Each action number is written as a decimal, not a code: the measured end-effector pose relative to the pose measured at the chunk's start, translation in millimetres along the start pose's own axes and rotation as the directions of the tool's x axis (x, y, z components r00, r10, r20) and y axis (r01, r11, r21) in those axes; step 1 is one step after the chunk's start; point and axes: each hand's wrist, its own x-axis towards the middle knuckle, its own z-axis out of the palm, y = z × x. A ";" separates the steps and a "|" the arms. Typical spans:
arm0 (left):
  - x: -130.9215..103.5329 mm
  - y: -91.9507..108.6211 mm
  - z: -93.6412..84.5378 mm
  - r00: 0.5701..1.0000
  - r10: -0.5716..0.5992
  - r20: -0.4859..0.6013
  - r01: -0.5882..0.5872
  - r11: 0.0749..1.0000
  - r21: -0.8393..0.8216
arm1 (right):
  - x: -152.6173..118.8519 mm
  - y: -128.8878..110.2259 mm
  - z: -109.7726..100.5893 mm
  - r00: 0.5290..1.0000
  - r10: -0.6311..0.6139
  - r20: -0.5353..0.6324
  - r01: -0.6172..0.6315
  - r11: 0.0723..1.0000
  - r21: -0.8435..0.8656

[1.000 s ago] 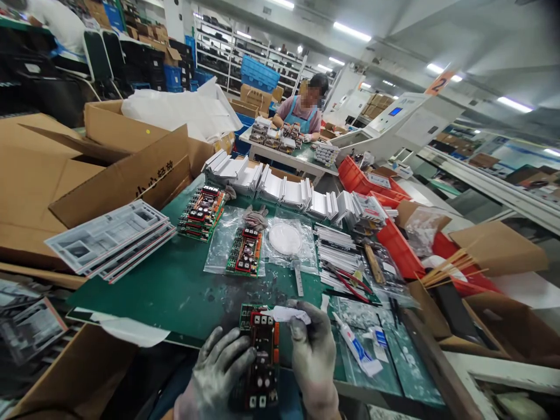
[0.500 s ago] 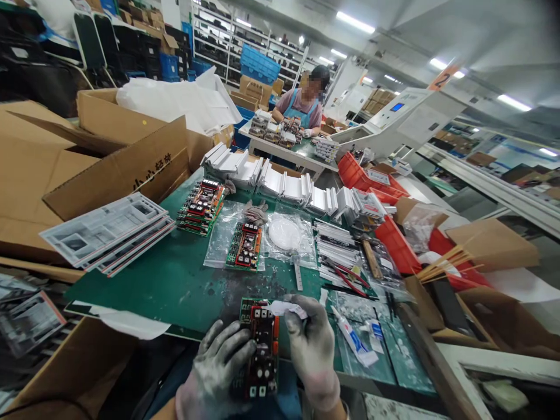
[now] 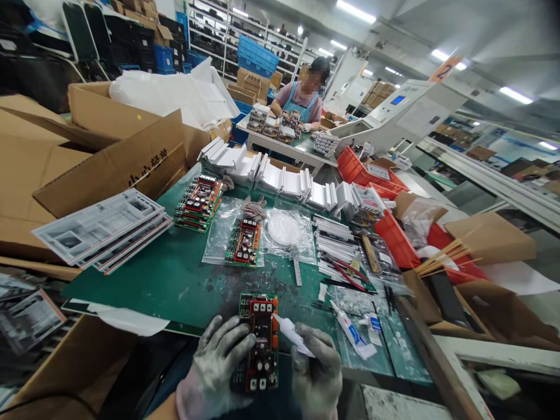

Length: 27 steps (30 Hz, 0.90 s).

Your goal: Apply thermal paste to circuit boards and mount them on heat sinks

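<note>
A green circuit board with red and orange parts (image 3: 262, 344) is at the near edge of the green table. My left hand (image 3: 221, 361), in a grey-stained white glove, is closed on its left side. My right hand (image 3: 317, 364), gloved too, pinches a white nozzle-like piece (image 3: 291, 332), whose thin tip points at the board's upper right, by the orange connectors. Whether the tip touches the board I cannot tell. Another board (image 3: 245, 242) lies on a clear bag beyond, with a crumpled glove (image 3: 254, 207) just behind it.
Stacked boards (image 3: 199, 201) and grey panels (image 3: 102, 227) lie left. White metal profiles (image 3: 273, 178) line the back. Red-handled pliers (image 3: 350, 274) and a glue tube (image 3: 352, 332) are right, near red bins (image 3: 396, 242). A person (image 3: 301, 99) works at another table.
My right hand has moved slightly down and right, and the white piece now slants with its tip toward the board. The left hand still holds the board. The view has shifted a little.
</note>
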 end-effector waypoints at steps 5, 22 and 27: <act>1.3 5.9 1.1 0.997 -0.063 -0.042 0.060 0.996 -0.066 | 5.4 -7.4 1.4 0.983 -0.139 0.117 0.144 0.989 -0.030; 2.5 8.8 6.8 0.992 -0.083 -0.091 0.079 0.996 -0.048 | 37.2 -45.3 29.1 0.819 -0.458 0.344 0.520 0.847 -0.109; 0.0 6.2 2.2 0.996 -0.090 -0.014 0.089 0.994 -0.062 | 12.2 -25.9 0.8 0.962 -0.170 0.216 0.185 0.982 -0.049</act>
